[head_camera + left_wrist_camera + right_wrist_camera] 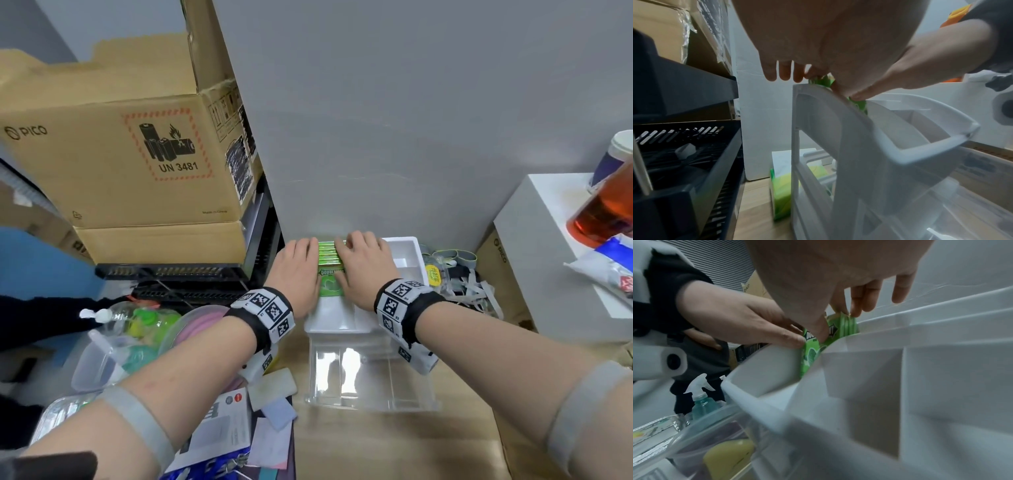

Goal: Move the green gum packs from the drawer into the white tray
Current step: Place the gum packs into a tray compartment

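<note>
Head view: gum packs standing in tray left compartment, pressed between left hand and right hand, both grips grasping packs. Drawer below, open. Advice: square stack, seat flat, release evenly, avoid tipping packs.

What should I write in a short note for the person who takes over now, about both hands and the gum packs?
Left hand: touches the left side of the green gum packs; grip unclear.
Right hand: fingers curled on the packs' right side.
Packs: standing in a row in the left compartment of the white tray, on top of the drawer unit.
Clear drawer: pulled out; no packs visible in it.
Left: let go, check the drawer, probably close it.
</note>
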